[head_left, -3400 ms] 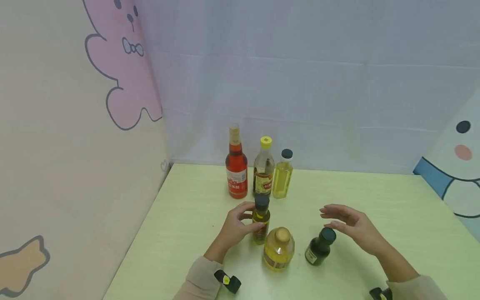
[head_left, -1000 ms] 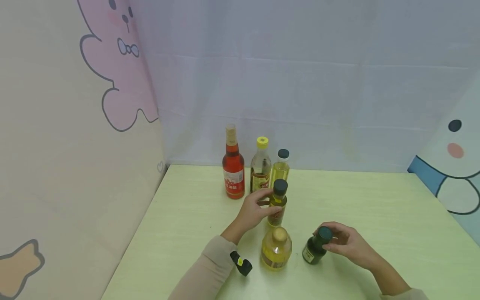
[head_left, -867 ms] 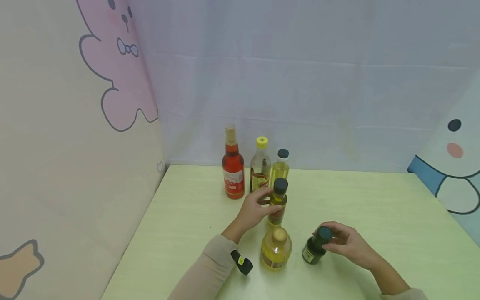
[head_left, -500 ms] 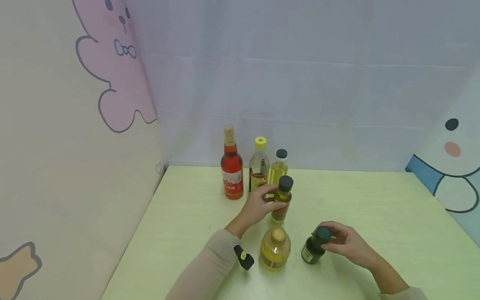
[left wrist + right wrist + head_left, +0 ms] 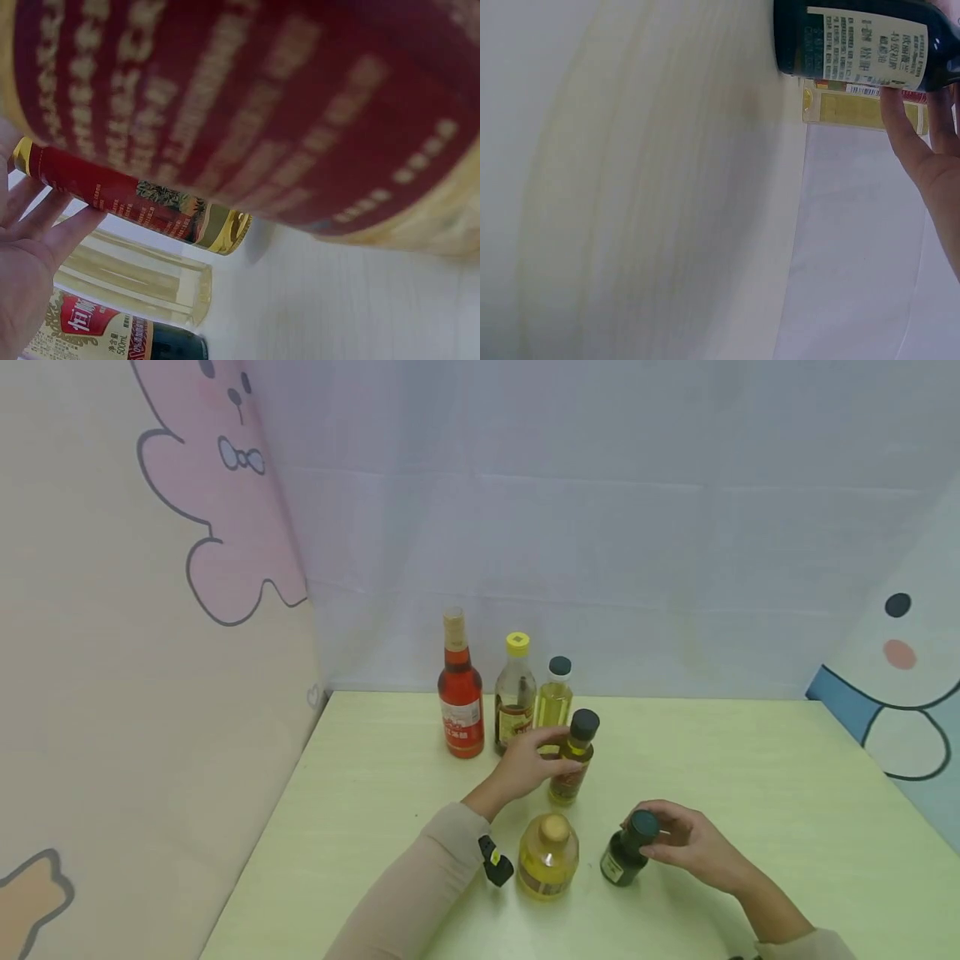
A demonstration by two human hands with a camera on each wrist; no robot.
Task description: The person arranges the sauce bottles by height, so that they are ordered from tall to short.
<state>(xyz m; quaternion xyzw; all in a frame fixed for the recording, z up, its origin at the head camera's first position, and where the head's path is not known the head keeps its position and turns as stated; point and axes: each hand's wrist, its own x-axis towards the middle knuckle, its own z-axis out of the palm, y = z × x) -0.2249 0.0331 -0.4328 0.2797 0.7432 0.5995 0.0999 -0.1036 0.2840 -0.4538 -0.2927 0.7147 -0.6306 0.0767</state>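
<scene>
In the head view my left hand (image 5: 528, 764) grips a small black-capped bottle (image 5: 572, 777) by its upper part, thumb across the front. The left wrist view shows its red label with gold print (image 5: 112, 187), fingers behind it. My right hand (image 5: 697, 847) holds a small dark green bottle (image 5: 621, 860) around its neck, just below the green cap. A cream label with dark print shows on that green bottle (image 5: 862, 45) in the right wrist view. Between the two hands, nearer the front, stands a rounded gold-capped bottle of yellow oil (image 5: 547, 864).
At the back of the pale table (image 5: 750, 760) stand a tall red bottle (image 5: 461, 710), a yellow-capped bottle (image 5: 514, 702) and a square-sided yellow oil bottle (image 5: 553, 702). A grey-white curtain (image 5: 585, 527) hangs behind the table; a printed wall (image 5: 187, 735) borders its left side.
My left hand has shifted the black-capped bottle rightward and farther back, past the gold-capped bottle. My right hand came down from above the dark green bottle and took hold of its neck.
</scene>
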